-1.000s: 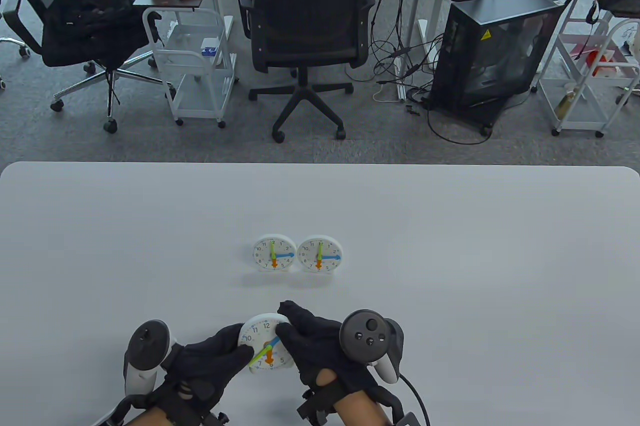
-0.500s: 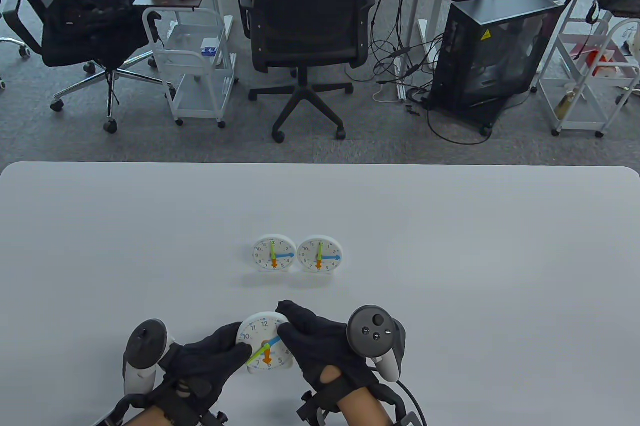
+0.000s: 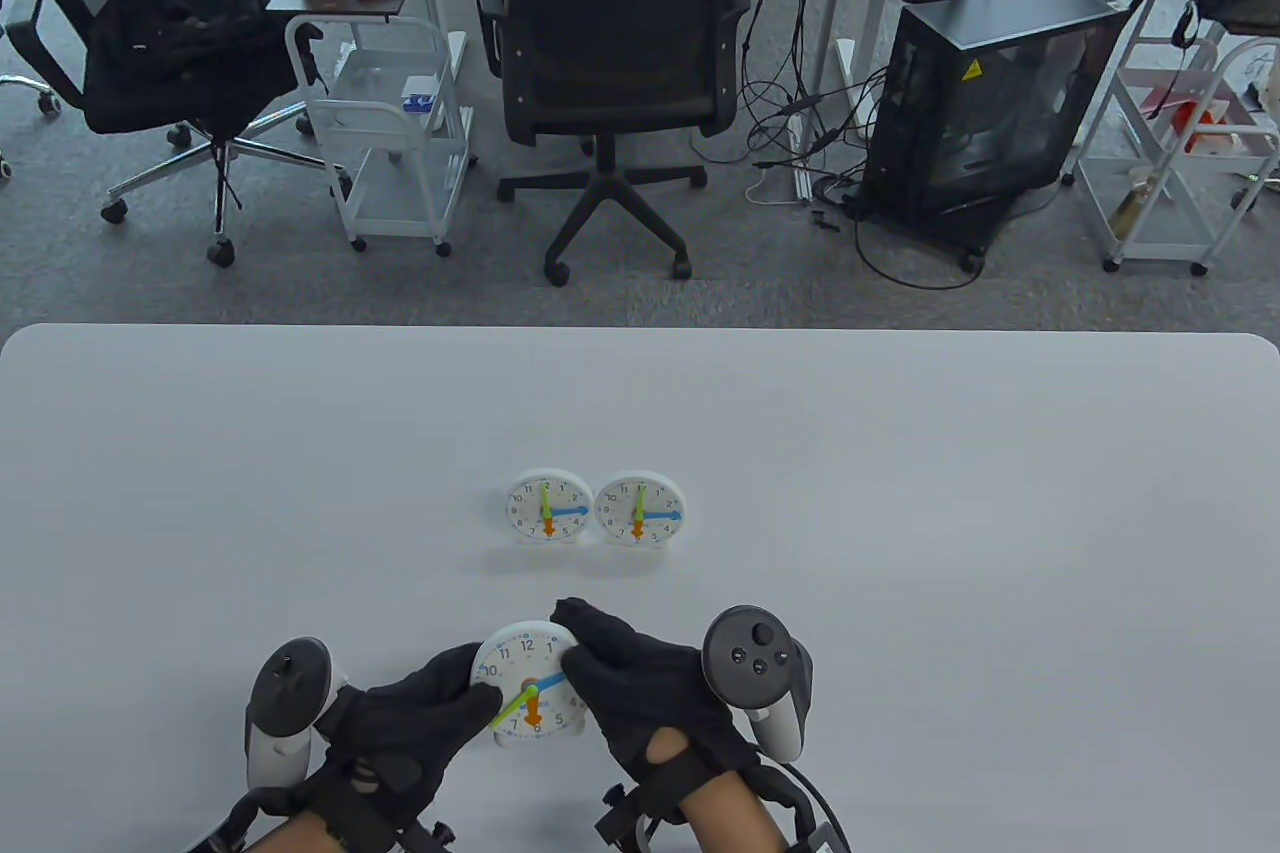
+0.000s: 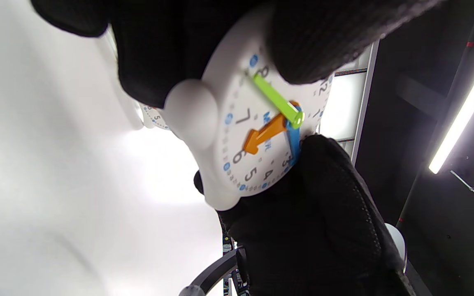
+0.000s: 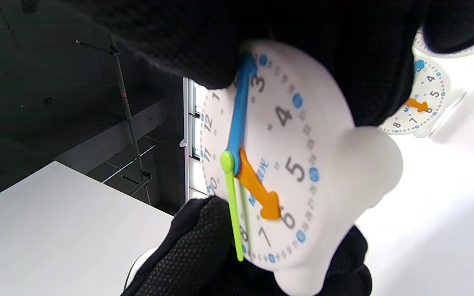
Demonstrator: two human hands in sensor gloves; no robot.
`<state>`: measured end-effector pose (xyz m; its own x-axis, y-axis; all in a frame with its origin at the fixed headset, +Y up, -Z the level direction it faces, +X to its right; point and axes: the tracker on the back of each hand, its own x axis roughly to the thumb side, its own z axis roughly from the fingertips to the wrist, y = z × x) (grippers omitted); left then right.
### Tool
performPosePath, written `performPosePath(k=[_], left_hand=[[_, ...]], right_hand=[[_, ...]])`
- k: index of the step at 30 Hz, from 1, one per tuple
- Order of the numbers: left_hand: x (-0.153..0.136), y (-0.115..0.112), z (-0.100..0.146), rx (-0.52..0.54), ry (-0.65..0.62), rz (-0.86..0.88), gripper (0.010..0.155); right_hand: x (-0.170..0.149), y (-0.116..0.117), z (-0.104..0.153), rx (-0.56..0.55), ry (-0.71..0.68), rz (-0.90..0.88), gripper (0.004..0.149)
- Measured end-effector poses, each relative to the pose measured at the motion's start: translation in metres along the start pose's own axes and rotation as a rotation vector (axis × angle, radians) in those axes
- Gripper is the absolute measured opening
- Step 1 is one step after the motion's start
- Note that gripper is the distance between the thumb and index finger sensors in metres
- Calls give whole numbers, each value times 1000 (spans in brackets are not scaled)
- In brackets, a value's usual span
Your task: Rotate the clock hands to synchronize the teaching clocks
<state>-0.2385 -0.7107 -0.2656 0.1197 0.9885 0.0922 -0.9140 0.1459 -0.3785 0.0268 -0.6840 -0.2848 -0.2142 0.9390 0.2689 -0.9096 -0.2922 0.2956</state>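
Note:
Both hands hold a white teaching clock point(image 3: 528, 683) near the table's front edge. My left hand point(image 3: 420, 713) grips its left rim, with a fingertip at the green hand point(image 3: 508, 710), which points at about 8. My right hand point(image 3: 640, 683) grips the right rim and touches the tip of the blue hand point(image 3: 552, 687), which points near 3. The orange hand point(image 3: 535, 715) points at 6. The clock also shows in the left wrist view point(image 4: 257, 135) and the right wrist view point(image 5: 286, 164). Two more clocks point(image 3: 547, 506) point(image 3: 640, 507) stand side by side mid-table, each with green at 12, blue at 3, orange at 6.
The white table point(image 3: 900, 493) carries only the clocks. Beyond its far edge are office chairs point(image 3: 610, 43), a white cart point(image 3: 390, 123) and a black computer case point(image 3: 980, 93) on the carpet.
The blue hand has swung clockwise from about 2 to near 3 under my right fingers. The held clock has shifted slightly. The two far clocks have not moved.

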Motion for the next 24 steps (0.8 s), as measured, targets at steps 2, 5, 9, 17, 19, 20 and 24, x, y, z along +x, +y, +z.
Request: performPosePath(k=[2,5,9,17,19,20,24], left_hand=[[0,0,0,1,1,1,54],[-1,1,0,2,1,2,54],[-1,1,0,3,1,3,54],[-2,2,-1,6,2,5,54],[-2,2,-1,6,2,6,54],[-2,2,-1,7,2,6,54],[-2,2,-1,8,2,5,54]], right_hand=[[0,0,0,2,1,-4,55],[0,0,0,4,1,-9,55],[0,0,0,7,2,-16,55],[0,0,-1,9,1,-17,55],[0,0,-1,10,1,-16,55],[0,0,-1,11,1,-15,54],[0,0,-1,12,3,-13,55]])
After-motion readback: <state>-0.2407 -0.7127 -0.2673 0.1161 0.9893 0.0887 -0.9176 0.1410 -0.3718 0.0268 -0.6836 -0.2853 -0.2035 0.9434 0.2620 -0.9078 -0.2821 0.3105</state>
